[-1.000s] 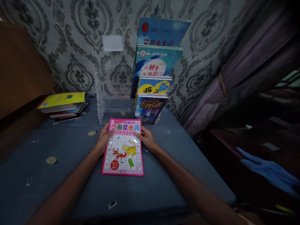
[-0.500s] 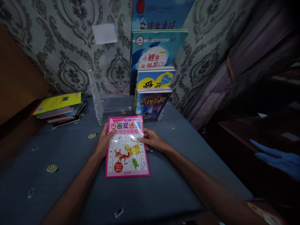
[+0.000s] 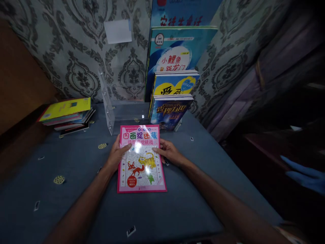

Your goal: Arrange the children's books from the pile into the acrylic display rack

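Observation:
A pink picture book (image 3: 142, 169) with a fox and a yellow cat on its cover is held face up over the table. My left hand (image 3: 116, 155) grips its left edge, thumb on the cover and fingers behind. On the opposite edge my right hand (image 3: 170, 151) pinches the book the same way. Just beyond it stands a clear acrylic book rack (image 3: 109, 115). Its right half carries several upright books, with a dark blue book (image 3: 169, 113) in front, a blue and yellow book (image 3: 177, 83) behind that, and a teal book (image 3: 182, 51) farther back.
A stack of thin books (image 3: 67, 112) with a yellow one on top lies at the table's left. The table (image 3: 83, 203) has a blue-grey patterned cloth. Patterned wallpaper (image 3: 81, 74) and a purple curtain (image 3: 238, 88) stand behind. Blue glove-like fingers (image 3: 304, 173) show at the right.
The view has shifted slightly, so everything but the blue fingers' lower part sits a little farther right. Both hands keep hold of the pink book, and glare on its cover has changed.

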